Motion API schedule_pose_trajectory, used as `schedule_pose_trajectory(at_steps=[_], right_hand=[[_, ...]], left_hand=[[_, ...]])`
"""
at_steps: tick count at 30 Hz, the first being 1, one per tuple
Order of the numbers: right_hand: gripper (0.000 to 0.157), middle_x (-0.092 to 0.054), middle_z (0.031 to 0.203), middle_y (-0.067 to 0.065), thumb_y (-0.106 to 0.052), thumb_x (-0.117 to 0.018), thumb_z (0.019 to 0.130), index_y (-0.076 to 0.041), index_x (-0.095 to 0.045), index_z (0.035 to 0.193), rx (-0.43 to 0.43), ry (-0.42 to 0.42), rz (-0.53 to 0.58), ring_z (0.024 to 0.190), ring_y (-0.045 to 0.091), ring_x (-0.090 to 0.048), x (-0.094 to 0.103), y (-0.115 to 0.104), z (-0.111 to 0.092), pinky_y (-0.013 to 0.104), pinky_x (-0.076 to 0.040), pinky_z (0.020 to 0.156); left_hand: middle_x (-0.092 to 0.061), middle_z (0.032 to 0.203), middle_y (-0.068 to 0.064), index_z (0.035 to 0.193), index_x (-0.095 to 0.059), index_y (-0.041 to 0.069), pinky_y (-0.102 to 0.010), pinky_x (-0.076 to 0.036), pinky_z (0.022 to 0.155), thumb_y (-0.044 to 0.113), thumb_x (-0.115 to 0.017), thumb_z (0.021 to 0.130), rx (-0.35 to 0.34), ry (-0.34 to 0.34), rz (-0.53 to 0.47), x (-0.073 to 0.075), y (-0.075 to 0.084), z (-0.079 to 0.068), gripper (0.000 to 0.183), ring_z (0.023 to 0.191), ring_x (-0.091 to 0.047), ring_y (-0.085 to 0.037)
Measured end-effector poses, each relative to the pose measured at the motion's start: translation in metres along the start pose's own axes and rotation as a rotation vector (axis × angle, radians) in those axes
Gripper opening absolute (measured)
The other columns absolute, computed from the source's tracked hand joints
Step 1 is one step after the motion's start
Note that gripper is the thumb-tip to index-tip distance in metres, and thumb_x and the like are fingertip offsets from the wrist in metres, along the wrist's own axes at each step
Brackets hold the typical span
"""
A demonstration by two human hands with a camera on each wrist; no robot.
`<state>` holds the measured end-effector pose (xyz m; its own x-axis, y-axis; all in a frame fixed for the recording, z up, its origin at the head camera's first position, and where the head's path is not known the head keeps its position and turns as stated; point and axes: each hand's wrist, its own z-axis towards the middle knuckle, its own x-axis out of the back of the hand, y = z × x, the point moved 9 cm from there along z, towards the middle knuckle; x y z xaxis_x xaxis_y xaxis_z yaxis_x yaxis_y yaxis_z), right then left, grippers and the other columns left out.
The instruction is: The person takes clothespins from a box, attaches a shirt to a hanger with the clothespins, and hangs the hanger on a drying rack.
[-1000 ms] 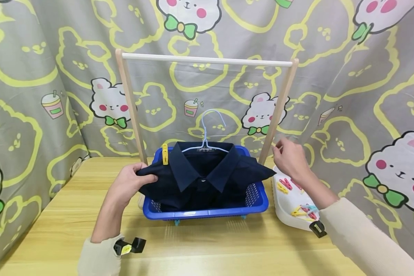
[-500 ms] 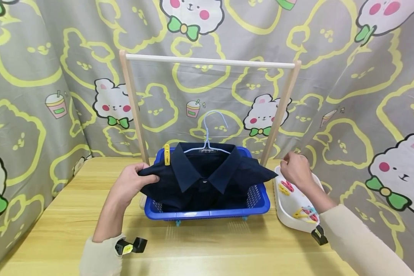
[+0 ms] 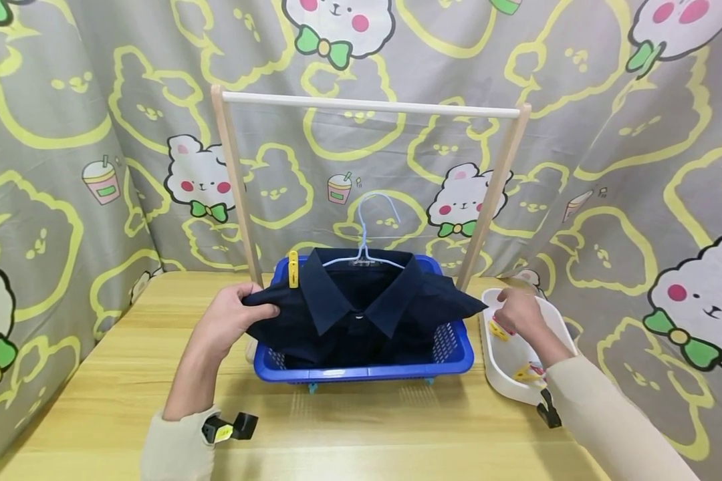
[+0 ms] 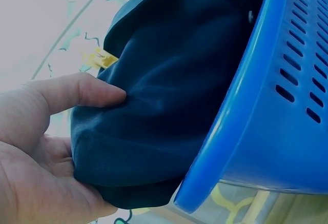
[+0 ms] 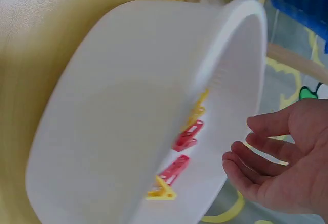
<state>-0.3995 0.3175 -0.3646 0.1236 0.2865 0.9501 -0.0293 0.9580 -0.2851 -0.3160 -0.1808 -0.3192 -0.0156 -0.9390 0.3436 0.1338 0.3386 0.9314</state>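
A dark navy collared shirt (image 3: 345, 327) sits in a blue basket (image 3: 367, 373), a pale blue wire hanger (image 3: 363, 227) inside its collar. My left hand (image 3: 225, 321) pinches the sleeve on the left between thumb and fingers; the left wrist view shows the thumb on top of the cloth. Near the shirt's left shoulder stands a yellow clothespin (image 3: 293, 270). Above the white tub (image 3: 493, 371) at the right is my right hand (image 3: 520, 312), fingers loosely bent and holding nothing in the right wrist view. Red clothespins (image 5: 188, 135) and yellow clothespins (image 5: 163, 189) lie inside the tub.
A wooden rack with a white bar (image 3: 367, 105) rises behind the basket. Everything stands on a wood-grain table (image 3: 349, 434). A grey patterned curtain (image 3: 361, 40) hangs at the back and both sides.
My right hand has come down from beside the rack's right post to over the white tub. The left hand keeps its pinch on the sleeve.
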Motion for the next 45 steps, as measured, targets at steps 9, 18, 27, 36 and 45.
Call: schedule_pose_trajectory(at_steps=[9,18,27,36,45], right_hand=[[0.041,-0.063,0.102,0.026,-0.011,-0.056,0.07,0.008,-0.062,0.106,-0.017,-0.112,-0.01,0.087,0.044,-0.054,-0.028,0.007,0.007,0.047,-0.044,0.076],[0.037,-0.063,0.099,0.022,-0.011,-0.057,0.07,0.005,-0.065,0.102,-0.049,-0.174,0.006,0.082,0.038,-0.054,-0.041,0.016,0.01,0.04,-0.046,0.067],[0.031,-0.066,0.093,0.014,-0.012,-0.059,0.071,-0.001,-0.069,0.098,-0.094,-0.224,0.049,0.079,0.031,-0.054,-0.047,0.021,0.009,0.032,-0.045,0.06],[0.019,-0.06,0.08,0.01,-0.011,-0.062,0.068,-0.002,-0.067,0.084,-0.129,-0.243,0.033,0.072,0.028,-0.054,-0.05,0.025,0.008,0.033,-0.043,0.059],[0.02,-0.059,0.082,0.011,-0.012,-0.064,0.069,-0.001,-0.065,0.086,-0.15,-0.257,0.018,0.074,0.028,-0.053,-0.052,0.03,0.006,0.034,-0.044,0.062]], left_hand=[[-0.045,0.08,-0.009,0.08,-0.052,-0.001,-0.036,-0.041,0.068,0.011,-0.071,0.08,-0.008,-0.006,-0.003,0.001,0.0,0.001,0.023,0.077,-0.049,-0.027],[-0.048,0.083,-0.01,0.082,-0.052,-0.001,-0.036,-0.042,0.07,0.011,-0.071,0.081,0.002,-0.011,-0.013,0.0,0.001,-0.001,0.022,0.078,-0.05,-0.027],[-0.048,0.082,-0.01,0.083,-0.053,-0.002,-0.036,-0.042,0.069,0.011,-0.071,0.081,0.001,-0.012,-0.007,-0.001,-0.001,0.001,0.022,0.077,-0.051,-0.028],[-0.047,0.082,-0.01,0.082,-0.052,-0.002,-0.036,-0.041,0.068,0.011,-0.071,0.081,0.007,-0.015,-0.006,0.0,-0.001,0.0,0.023,0.077,-0.05,-0.027],[-0.047,0.081,-0.01,0.082,-0.053,-0.001,-0.036,-0.041,0.067,0.01,-0.071,0.08,-0.007,-0.012,0.007,-0.001,-0.002,0.0,0.022,0.076,-0.05,-0.028]])
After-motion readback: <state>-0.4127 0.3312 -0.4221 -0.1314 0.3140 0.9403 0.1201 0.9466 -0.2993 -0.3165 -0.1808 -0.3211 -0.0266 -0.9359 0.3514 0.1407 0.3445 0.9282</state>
